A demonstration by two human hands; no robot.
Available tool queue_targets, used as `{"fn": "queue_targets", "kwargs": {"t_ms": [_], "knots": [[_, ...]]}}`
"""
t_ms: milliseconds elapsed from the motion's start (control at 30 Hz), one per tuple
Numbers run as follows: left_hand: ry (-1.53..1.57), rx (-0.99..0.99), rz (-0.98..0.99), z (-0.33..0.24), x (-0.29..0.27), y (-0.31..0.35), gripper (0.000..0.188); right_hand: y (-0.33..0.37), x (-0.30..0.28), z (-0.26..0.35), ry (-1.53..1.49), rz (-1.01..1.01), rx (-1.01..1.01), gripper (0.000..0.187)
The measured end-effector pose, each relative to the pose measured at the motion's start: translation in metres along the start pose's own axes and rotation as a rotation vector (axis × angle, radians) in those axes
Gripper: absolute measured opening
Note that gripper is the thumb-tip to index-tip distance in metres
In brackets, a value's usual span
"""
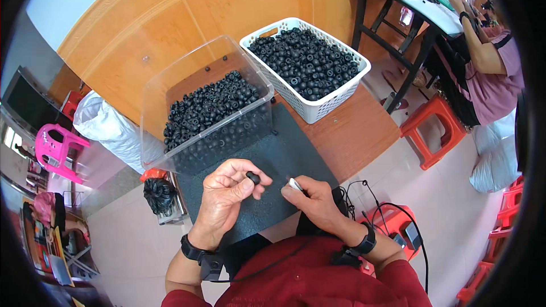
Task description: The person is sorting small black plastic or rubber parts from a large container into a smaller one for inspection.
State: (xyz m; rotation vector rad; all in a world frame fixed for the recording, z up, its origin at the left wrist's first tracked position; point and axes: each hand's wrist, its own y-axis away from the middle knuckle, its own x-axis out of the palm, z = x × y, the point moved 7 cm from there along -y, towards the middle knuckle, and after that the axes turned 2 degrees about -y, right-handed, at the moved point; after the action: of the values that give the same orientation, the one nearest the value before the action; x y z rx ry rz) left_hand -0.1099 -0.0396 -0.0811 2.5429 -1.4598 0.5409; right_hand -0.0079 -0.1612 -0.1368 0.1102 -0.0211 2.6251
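My left hand (227, 193) pinches a small black rubber ring (253, 178) between thumb and fingers, above a dark mat (284, 148). My right hand (315, 202) holds a small silver-tipped tool (295, 183) pointed toward the ring, a short gap apart. Just beyond the hands stands a clear plastic bin (170, 91) with several black rings. To its right sits a white slotted basket (318, 105) heaped with the same black rings.
The mat lies on a wooden table (358, 136). An orange stool (435, 128) stands to the right, where another person in pink (497, 74) sits at a black-framed table (398, 17). A white sack (108, 125), a black bag (159, 193) and a pink chair (54, 148) are at left.
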Motion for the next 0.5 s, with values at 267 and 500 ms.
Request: {"fn": "queue_targets", "kwargs": {"t_ms": [267,500], "knots": [[0.172,-0.085,-0.050,0.022,-0.007,0.010,0.023,0.001,0.011,0.027,0.152,0.059,-0.189,0.023],[0.283,-0.151,-0.106,0.039,-0.008,0.014,0.021,-0.001,0.019,0.028,0.221,0.077,-0.216,0.027]]}}
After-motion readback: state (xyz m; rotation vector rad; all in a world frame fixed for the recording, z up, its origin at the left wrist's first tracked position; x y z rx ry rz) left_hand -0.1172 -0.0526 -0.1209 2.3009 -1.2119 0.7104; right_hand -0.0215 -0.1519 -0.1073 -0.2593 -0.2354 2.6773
